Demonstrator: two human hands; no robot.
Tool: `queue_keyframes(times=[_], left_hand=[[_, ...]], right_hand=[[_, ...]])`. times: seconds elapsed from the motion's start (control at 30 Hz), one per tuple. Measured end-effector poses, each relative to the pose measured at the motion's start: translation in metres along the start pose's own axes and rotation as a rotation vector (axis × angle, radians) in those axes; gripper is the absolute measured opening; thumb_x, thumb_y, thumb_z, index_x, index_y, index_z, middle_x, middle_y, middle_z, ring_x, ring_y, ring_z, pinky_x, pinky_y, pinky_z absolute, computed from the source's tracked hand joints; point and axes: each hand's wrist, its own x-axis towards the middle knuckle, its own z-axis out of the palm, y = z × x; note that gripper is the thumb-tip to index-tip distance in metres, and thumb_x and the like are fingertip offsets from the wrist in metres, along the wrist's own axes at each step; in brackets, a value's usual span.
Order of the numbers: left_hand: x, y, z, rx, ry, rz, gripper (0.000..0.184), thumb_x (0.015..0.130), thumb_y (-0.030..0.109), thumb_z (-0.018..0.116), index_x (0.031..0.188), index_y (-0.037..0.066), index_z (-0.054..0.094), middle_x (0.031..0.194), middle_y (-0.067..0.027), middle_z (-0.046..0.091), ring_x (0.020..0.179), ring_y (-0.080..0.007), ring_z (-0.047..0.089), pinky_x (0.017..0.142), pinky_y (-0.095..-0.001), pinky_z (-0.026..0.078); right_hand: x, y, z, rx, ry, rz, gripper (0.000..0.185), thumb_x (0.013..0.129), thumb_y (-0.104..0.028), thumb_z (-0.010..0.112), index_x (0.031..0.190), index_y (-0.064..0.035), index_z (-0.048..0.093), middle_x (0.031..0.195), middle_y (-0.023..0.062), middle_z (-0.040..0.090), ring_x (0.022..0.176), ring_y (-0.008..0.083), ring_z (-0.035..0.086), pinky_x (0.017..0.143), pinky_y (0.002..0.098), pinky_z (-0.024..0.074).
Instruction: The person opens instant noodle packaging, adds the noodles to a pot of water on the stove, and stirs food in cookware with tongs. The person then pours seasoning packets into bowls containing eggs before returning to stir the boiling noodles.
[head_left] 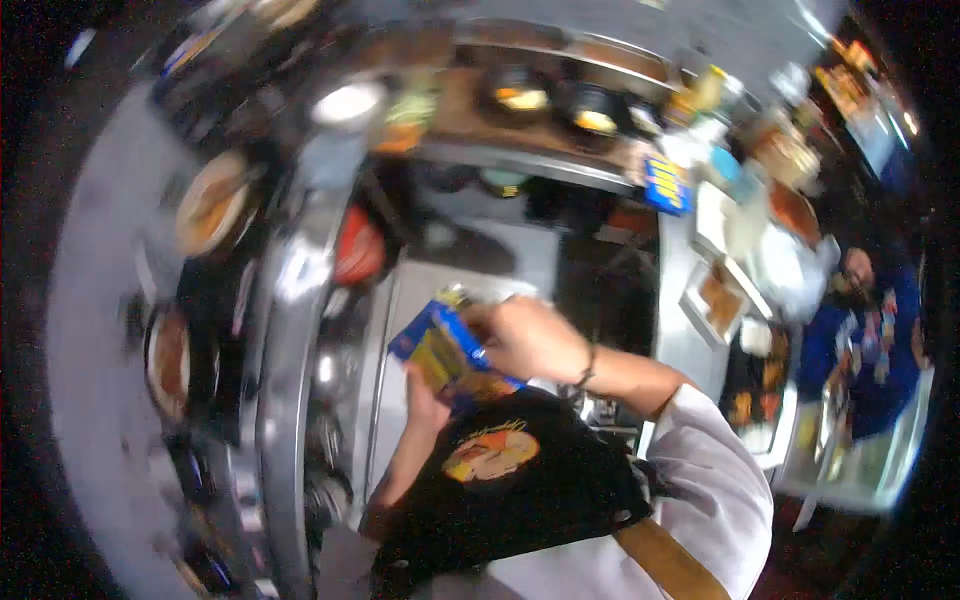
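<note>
A blue and yellow packet is held in front of my black apron. My left hand grips its lower side, with the thumb along the edge. At the packet's upper right, my right hand is closed, its fingertips on the packet and partly hidden. Motion blur smears the print, and I cannot tell whether the packet is torn. A dark band circles my right wrist.
Another blue and yellow packet stands on the right counter, near a white tray of brown food. Dark bowls sit on the back shelf. Pans line the left side behind a metal rail. A person in blue stands at right.
</note>
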Motion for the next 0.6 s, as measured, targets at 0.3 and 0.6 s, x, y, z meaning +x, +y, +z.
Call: queue_keyframes(times=[0.3, 0.6], left_hand=[[-0.076, 0.047, -0.076, -0.452, 0.170, 0.498, 0.060, 0.089, 0.055, 0.031, 0.125, 0.008, 0.042, 0.112, -0.0062, 0.057, 0.093, -0.0185, 0.060, 0.066, -0.0293, 0.051], [-0.199, 0.069, -0.220, -0.780, 0.348, 0.844, 0.061, 0.091, 0.053, 0.029, 0.131, 0.007, 0.036, 0.128, -0.0083, 0.047, 0.114, -0.0239, 0.048, 0.097, -0.0402, 0.038]], right_hand=[[0.053, -0.153, 0.045, -0.038, -0.184, -0.413, 0.030, 0.071, -0.027, 0.065, 0.089, -0.0027, 0.064, 0.076, 0.0189, 0.063, 0.071, 0.0345, 0.062, 0.067, 0.0394, 0.0497], [0.053, -0.317, 0.187, 0.053, -0.447, -0.711, 0.038, 0.068, -0.025, 0.070, 0.094, 0.0013, 0.060, 0.070, 0.0157, 0.062, 0.059, 0.0224, 0.061, 0.057, 0.0313, 0.0475]])
